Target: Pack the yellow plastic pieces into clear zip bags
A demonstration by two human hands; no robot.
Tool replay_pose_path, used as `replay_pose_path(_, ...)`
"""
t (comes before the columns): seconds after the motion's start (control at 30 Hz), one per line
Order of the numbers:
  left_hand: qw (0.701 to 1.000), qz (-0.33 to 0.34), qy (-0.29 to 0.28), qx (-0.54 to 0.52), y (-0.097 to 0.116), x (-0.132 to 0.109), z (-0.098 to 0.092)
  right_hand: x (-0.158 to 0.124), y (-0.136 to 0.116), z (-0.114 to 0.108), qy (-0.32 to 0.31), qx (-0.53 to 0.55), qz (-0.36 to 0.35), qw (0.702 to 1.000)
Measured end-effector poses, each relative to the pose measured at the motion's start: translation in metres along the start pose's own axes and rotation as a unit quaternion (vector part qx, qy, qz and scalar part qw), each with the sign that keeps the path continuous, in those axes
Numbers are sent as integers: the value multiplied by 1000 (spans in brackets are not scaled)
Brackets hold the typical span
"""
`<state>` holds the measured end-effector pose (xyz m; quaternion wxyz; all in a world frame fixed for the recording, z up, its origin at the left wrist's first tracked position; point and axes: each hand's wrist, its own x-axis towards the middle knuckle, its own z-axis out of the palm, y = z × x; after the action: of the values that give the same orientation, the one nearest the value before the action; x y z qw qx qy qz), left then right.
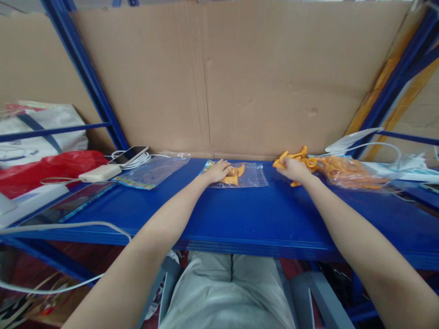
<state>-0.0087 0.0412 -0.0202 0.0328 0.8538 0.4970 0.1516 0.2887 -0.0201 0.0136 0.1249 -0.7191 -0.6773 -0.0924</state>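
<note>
My left hand (218, 172) lies on the printed header end of a clear plastic bag (255, 174), its fingers stretched out towards the right. Orange plastic pieces (231, 179) lie in or on that bag, close to my fingertips; which of the two I cannot tell. Further right, my right hand (294, 169) is closed on an orange plastic piece (279, 161) whose exact kind is unclear. More loose orange pieces (303, 153) lie around and behind that hand. Beside its wrist is a larger clear bag (353, 171) full of similar orange pieces.
A flat clear bag (154, 171) with a colourful strip lies on the blue shelf (240, 214). Left of it are a phone (129, 155), a coiled white cable (140, 161), a white power bank (100, 173) and a tablet (68, 201). A cardboard panel (257, 77) stands behind.
</note>
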Motion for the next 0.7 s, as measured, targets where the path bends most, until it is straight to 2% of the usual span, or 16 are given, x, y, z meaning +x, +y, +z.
replay_pose_path(0.13,1000,-1,19,-8,-4,1,3,0,-9,-3,43,69,-78,994)
replay_pose_path(0.2,999,-11,35,-8,-5,2,4,-3,-17,-6,40,123,-134,983)
replay_pose_path(0.3,998,-30,61,-6,-5,1,5,-9,-27,-9,-29,165,-211,963)
replay_pose_path(0.4,994,-59,92,-1,-2,-1,4,-15,-33,-9,-90,167,-257,948)
replay_pose_path(0.57,987,-116,106,-30,2,-2,0,-16,-40,1,-108,208,-294,927)
replay_pose_path(0.7,983,-118,105,-90,3,-1,-3,-14,-47,8,-75,273,-279,918)
